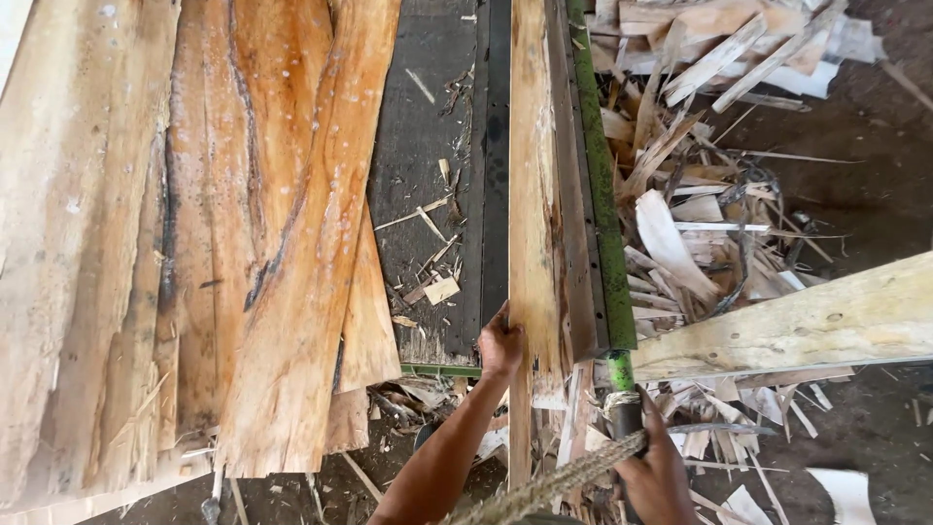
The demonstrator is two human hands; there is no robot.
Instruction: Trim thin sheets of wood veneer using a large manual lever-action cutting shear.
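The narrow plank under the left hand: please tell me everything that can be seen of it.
The plank is a long, narrow strip of pale, rough-sawn wood with a ragged, splintered right edge. It lies lengthwise on the dark machine bed, running from the top of the picture past the bed's near end, beside a green rail. The left hand grips its left edge near the bed's end. The right hand does not touch it; it holds a rope-wrapped handle.

Soft, even daylight fills the scene; the pale boards (146, 243) toward nine o'clock look brightest (slightly washed out), the ground toward three o'clock dim. Shadows are faint, focus mostly sharp, edges bowed.
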